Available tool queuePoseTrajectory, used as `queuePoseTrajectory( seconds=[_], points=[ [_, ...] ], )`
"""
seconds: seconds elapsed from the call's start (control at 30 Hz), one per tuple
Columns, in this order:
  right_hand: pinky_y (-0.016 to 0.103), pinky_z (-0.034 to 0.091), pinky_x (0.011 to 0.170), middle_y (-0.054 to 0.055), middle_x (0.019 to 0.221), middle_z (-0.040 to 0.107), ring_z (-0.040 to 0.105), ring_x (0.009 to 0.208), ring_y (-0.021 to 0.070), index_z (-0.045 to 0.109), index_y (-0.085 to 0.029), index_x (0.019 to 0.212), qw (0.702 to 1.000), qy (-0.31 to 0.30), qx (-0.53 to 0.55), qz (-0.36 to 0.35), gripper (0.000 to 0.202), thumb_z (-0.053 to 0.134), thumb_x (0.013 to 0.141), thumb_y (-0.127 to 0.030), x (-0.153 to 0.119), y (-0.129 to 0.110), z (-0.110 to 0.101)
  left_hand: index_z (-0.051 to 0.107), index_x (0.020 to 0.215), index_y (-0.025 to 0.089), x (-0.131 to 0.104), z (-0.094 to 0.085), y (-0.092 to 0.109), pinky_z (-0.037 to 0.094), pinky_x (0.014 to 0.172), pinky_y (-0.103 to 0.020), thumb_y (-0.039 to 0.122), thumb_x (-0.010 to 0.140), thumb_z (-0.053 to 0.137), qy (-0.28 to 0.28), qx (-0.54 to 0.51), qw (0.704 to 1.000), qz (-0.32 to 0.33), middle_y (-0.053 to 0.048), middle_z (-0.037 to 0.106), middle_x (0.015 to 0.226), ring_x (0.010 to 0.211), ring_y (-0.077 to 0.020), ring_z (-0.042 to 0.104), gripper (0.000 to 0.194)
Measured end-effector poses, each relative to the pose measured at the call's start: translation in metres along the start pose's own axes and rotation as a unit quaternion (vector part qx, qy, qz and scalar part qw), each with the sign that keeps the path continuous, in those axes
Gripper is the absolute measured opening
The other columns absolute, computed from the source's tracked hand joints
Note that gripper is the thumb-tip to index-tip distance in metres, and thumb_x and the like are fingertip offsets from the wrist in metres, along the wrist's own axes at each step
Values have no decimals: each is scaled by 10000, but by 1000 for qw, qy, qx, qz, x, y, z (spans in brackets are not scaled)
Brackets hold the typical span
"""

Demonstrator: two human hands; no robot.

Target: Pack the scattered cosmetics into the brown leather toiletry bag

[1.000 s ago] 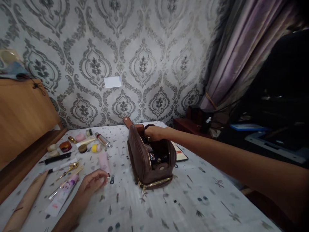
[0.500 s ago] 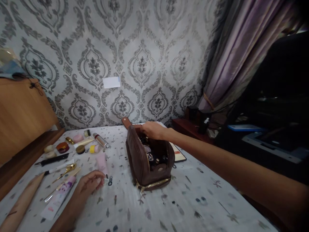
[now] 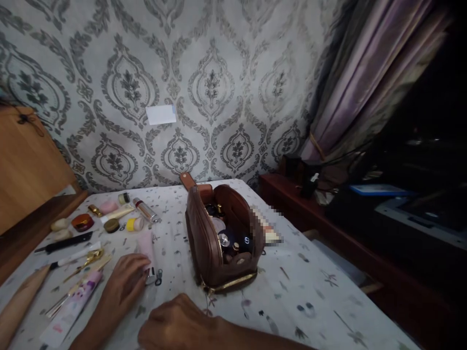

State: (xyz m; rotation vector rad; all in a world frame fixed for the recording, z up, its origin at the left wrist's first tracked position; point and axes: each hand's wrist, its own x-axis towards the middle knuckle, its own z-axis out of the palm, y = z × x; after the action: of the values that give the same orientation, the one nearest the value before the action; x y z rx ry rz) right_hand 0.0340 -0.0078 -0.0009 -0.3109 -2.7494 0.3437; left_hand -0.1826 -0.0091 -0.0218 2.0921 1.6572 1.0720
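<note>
My left hand (image 3: pixel 122 282) rests on the cloth at the left, its fingers bent round the near end of a pink tube (image 3: pixel 146 243) with a silvery cap. A small dark ring-like object (image 3: pixel 158 277) lies just right of that cap. Low in the middle, my right hand (image 3: pixel 178 318) shows its back and knuckles; the fingers curl under, out of sight. Beyond it stands a brown cosmetic bag (image 3: pixel 204 243), unzipped, with several items inside, among them a clear round-topped one (image 3: pixel 224 240). Neither hand touches the bag.
Left of the bag lie a silvery bottle (image 3: pixel 145 210), a yellow-and-pink jar (image 3: pixel 134 224), an amber jar (image 3: pixel 82 222), a black flat item (image 3: pixel 69 241) and a white-and-purple tube (image 3: pixel 73 308). A patterned wall (image 3: pixel 211 112) rises behind; a blurred flat item (image 3: pixel 270 228) sits right.
My right hand has come out of the bag and back toward me, beside my left hand. My left fingers have moved onto the pink tube. The view has shifted slightly.
</note>
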Motion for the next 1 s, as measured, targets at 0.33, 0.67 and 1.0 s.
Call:
queuePoseTrajectory(
  seconds=[0.33,0.67,1.0],
  points=[
    [243,500,757,31,891,682,651,834,163,633,-210,918,933,222,238,151,175,468,941,-157,12,11,36,606,1233,231,2,6,-4,381,1112,-483,326,901,592,-66,68,994,62,-141,526,1402,1339,-303,431,345],
    [295,546,740,80,1021,632,641,920,202,603,-226,1033,917,233,272,176,182,456,933,-190,16,28,43,567,982,203,0,1,9,439,1038,-428,102,814,555,-36,85,996,21,-137,521,1335,1280,-280,466,196],
    [292,509,620,66,961,626,622,825,207,617,-238,1027,920,209,263,201,193,457,922,-210,17,25,41,510,1199,235,-3,3,3,477,903,-378,154,803,555,17,119,989,-84,-67,584,1138,1070,-246,560,407]
  ],
)
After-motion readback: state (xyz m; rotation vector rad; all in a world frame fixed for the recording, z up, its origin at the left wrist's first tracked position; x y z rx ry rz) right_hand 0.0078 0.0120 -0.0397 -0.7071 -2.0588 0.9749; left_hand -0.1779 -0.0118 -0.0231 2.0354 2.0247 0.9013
